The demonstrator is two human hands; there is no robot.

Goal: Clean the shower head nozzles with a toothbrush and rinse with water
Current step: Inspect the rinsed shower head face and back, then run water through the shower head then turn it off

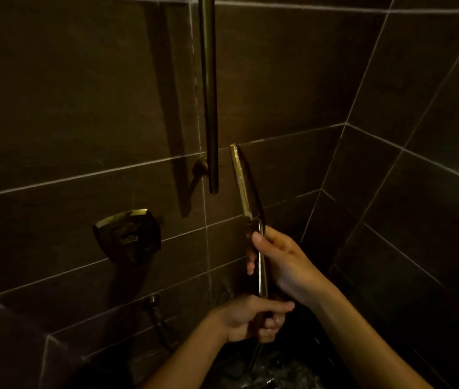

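shower head (243, 181) – flat, slim brass paddle seen edge-on, upright beside round wall bar (209, 94) | right hand (281, 262) wraps its handle | left hand (246, 318) grips the lower end | dark matte tiles (82, 108), pale grout – dim shower corner

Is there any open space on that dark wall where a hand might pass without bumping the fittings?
Yes: the dark tiled wall is bare left of the vertical brass rail, above the square brass valve plate. It is crowded between the rail and the slim brass hand shower, gripped by the right hand and left hand.
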